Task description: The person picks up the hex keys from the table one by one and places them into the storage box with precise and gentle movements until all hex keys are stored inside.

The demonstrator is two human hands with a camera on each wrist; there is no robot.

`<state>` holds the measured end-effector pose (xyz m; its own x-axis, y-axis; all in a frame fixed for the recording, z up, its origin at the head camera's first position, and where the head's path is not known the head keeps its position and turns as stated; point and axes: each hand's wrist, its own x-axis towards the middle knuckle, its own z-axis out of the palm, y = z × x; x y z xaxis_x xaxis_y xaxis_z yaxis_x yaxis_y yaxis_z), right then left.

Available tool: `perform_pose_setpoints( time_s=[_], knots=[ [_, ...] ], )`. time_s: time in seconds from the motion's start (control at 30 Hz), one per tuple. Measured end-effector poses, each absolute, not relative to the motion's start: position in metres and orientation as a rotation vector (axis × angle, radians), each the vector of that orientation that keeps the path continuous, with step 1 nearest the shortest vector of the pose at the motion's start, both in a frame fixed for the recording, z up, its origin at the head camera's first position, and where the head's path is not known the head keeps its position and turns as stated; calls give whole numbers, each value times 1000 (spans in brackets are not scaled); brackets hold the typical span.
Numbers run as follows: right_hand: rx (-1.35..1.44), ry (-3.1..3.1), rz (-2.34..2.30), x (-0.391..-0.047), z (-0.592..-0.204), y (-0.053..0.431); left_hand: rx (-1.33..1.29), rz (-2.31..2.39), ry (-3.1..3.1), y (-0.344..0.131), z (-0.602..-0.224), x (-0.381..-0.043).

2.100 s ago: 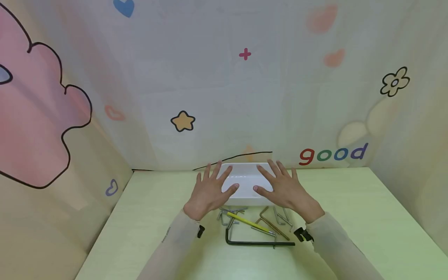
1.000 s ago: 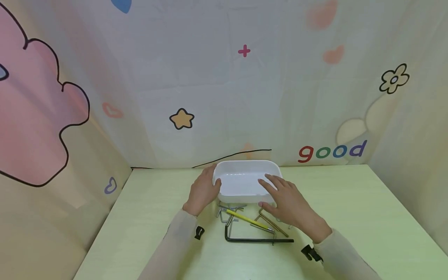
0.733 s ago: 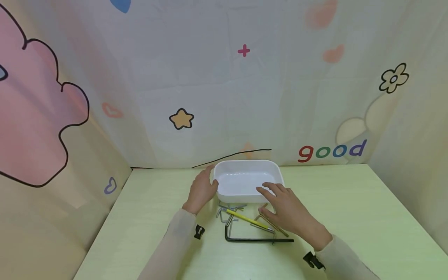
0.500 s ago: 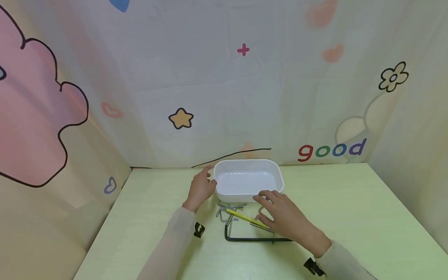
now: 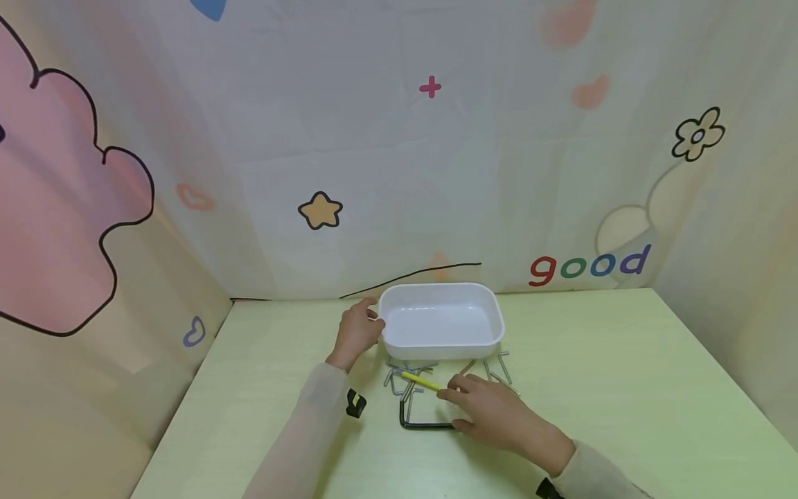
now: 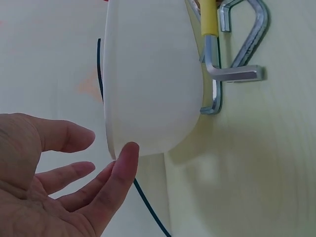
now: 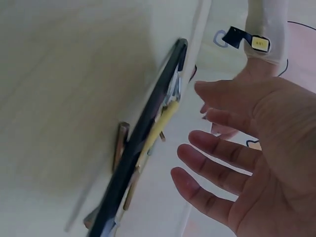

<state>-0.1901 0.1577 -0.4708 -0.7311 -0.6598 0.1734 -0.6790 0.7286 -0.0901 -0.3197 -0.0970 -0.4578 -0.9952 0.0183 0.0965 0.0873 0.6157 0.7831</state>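
Observation:
My left hand (image 5: 358,331) is at the left end of a white tray (image 5: 436,352), its fingers loosely bent. In the left wrist view a fingertip (image 6: 129,150) is right at the tray's corner, and the thumb stands apart from the wall. Over the pile of hex keys hovers my right hand (image 5: 495,416), palm down, fingers loosely curved with nothing between them. Below it lies a large black hex key (image 5: 427,425), its right part hidden by the hand. A yellow-sleeved hex key (image 5: 419,380) lies aslant behind, partly covered by the fingers.
Several small silver hex keys (image 5: 399,381) lie in front of the tray's left part, others (image 5: 505,367) to its right front. The tray stands near the back edge of the pale green table (image 5: 268,388). A printed cloth (image 5: 374,159) hangs behind and at both sides.
Both hands first hovered over the tray with spread fingers. The left went to the tray's left end; the right drew back toward me and down over the hex keys.

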Motion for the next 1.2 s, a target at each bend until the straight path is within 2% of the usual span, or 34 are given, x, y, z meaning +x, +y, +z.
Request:
perform_pose_setpoints(
  time_s=[0.4, 1.2],
  knots=[
    [1183, -2782, 195, -186, -487, 155, -3, -1447, -2742, -94, -458, -322],
    [1203, -2774, 188, -186, -490, 151, 53, -1573, -2758, -90, -459, -327]
  ],
)
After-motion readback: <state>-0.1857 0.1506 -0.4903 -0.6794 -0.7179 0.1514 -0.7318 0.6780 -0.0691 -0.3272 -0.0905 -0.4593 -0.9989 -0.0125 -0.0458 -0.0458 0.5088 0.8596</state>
